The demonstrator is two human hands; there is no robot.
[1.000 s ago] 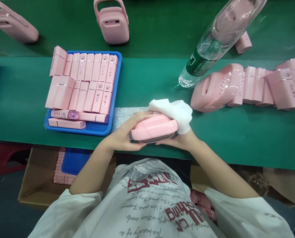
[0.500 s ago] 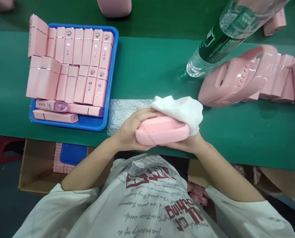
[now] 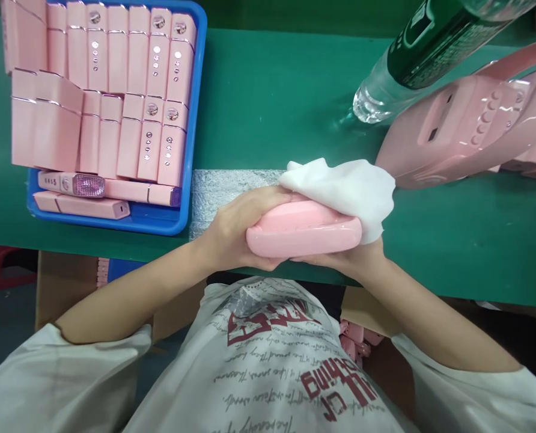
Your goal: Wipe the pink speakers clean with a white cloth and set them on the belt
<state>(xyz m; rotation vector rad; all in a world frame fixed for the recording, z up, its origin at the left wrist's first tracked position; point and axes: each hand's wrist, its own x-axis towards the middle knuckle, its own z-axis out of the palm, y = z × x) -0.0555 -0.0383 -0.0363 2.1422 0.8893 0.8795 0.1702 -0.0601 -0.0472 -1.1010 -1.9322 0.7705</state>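
A glossy pink rounded device is held at the near edge of the green table, over a silvery foam pad. My left hand wraps its left end, fingers closed round it. My right hand grips it from below at the right end and presses a white cloth onto its top. Most of the right fingers are hidden under the cloth and the device.
A blue tray of several pink bar-shaped units stands at the left. A clear water bottle lies tilted at the upper right above a row of pink devices. Cardboard boxes sit below the table edge.
The view has moved closer and lower, so tray and bottle slid up in frame. The device has been tipped so its side faces me; the cloth stays on top.
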